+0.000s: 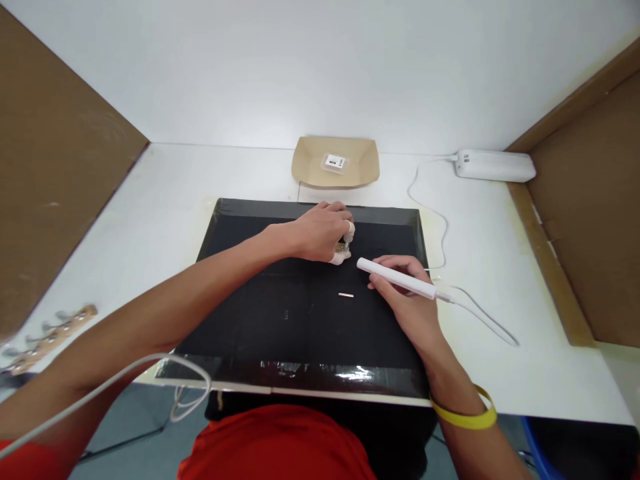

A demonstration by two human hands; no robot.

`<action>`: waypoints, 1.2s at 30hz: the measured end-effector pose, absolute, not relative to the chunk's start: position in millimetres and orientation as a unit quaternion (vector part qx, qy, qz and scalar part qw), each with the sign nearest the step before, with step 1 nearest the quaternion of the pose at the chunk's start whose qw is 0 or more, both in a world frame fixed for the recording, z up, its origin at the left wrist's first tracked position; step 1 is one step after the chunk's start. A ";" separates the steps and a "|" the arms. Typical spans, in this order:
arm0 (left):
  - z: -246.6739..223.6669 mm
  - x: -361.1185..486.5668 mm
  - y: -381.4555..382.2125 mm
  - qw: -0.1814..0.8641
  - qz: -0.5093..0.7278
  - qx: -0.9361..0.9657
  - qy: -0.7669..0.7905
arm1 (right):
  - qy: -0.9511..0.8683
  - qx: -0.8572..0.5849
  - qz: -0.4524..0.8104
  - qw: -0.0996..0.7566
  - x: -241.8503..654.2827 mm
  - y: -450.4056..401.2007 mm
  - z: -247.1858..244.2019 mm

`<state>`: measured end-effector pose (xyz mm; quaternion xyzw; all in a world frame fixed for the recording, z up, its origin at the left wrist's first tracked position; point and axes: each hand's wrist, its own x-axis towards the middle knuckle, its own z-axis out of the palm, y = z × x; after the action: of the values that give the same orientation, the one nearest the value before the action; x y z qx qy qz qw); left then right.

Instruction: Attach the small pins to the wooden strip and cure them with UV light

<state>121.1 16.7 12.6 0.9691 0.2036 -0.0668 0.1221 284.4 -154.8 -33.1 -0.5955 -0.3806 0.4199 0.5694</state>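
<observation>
My left hand (pixel 327 233) is over the upper middle of the black mat (pixel 280 313), with pale covers on its thumb and a finger. Those fingers curl around a small tan and clear item (pixel 341 247), mostly hidden by the hand. In my right hand (pixel 413 300) lies a slim white pen-shaped device (pixel 395 277), held at a slant with its free end toward my left hand. A cable runs from its rear end. Between and below both hands, a short thin pale rod (pixel 345 295) rests on the mat, touched by neither hand.
Behind the mat stands a brown cardboard tray (pixel 310 173) holding a small clear labelled box (pixel 335 163). A white power strip (pixel 495 165) with a thin cable sits at the back right. Brown panels flank the white table (pixel 175 180). A rack with metal hooks (pixel 55 333) is at left.
</observation>
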 end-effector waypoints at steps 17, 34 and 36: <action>18.6 114.8 16.6 0.137 -0.029 0.969 0.202 | -0.389 -0.607 0.412 0.557 286.3 -153.7 -34.3; -11.9 -18.3 -15.0 0.283 0.163 0.868 0.375 | -0.398 -0.560 0.422 0.591 290.2 -154.9 -35.4; -19.7 -16.6 -14.4 0.277 0.179 0.865 0.377 | -0.396 -0.560 0.422 0.593 292.8 -153.1 -37.8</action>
<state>-16.6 -14.4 -19.7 0.8655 0.3769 0.1794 0.2769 292.8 -153.1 -37.8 -0.5598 -0.3961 0.4216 0.5932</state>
